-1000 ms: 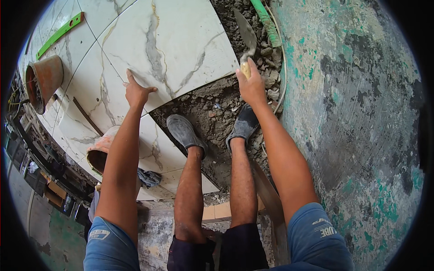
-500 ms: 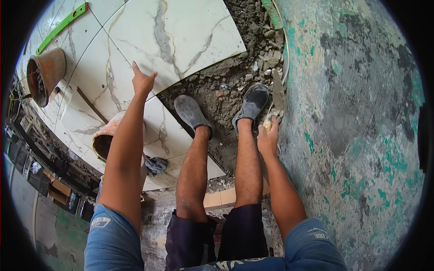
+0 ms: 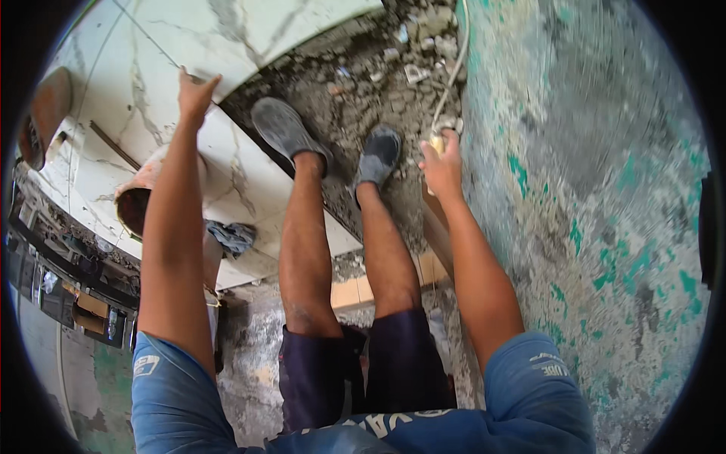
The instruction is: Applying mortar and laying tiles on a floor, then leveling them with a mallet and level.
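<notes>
My left hand [image 3: 198,94] is stretched out over the white marble-patterned floor tile [image 3: 318,19], at the joint near its corner. Its thumb and fingers are apart, and nothing is in it. Down by the painted wall, my right hand [image 3: 446,166] is closed round the pale handle of a trowel [image 3: 436,142]. The trowel's blade cannot be made out now. Between my hands, a bed of loose grey mortar and rubble [image 3: 348,98] borders the tiles, and both my dusty grey shoes [image 3: 283,125] stand there.
Left of my left arm, a bucket [image 3: 155,181] lies tipped, near a thin rod [image 3: 113,144] and a crumpled rag [image 3: 233,236]. Another bucket [image 3: 49,113] is farther left. A pale cable [image 3: 452,72] runs along the worn wall [image 3: 590,189]. A cardboard box [image 3: 91,312] sits lower left.
The whole view has shifted, so floor, buckets and feet appear farther up and left. My left hand is nearer the tile corner. The trowel blade, visible before, no longer shows clearly.
</notes>
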Motion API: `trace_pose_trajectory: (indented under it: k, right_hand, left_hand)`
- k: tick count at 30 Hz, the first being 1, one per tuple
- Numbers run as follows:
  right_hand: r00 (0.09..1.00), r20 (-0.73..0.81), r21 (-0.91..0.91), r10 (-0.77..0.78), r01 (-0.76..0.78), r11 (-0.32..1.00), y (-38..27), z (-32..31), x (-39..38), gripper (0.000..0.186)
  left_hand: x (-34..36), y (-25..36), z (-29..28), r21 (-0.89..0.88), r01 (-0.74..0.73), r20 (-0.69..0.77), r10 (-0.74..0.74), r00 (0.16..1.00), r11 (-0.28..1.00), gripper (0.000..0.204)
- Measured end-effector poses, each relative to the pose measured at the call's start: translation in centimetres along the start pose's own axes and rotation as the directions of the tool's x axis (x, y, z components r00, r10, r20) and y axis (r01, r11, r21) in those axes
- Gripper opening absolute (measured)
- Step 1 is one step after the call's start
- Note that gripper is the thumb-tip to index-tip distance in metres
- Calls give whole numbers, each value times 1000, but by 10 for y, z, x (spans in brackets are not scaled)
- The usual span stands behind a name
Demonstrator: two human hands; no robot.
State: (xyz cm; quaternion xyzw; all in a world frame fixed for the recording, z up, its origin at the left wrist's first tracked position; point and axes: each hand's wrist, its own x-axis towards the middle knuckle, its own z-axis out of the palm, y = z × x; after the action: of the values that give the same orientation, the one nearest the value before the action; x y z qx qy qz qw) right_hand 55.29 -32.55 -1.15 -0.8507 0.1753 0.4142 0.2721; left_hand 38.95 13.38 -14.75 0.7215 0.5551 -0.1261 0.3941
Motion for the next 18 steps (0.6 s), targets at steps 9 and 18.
trace_pose_trajectory:
  k: [9, 18]
  right_hand:
    - [961, -68, -109, -268, 259, 960, 28, 36, -29, 44]
    - [807, 411, -472, -424, 586, 658, -39, 66, 1, 42]
  left_hand:
    - [-20, 1, 14, 36, 20, 3, -20, 1000, 999, 101]
    - [-23, 6, -13, -24, 95, 214, -88, 973, 995, 87]
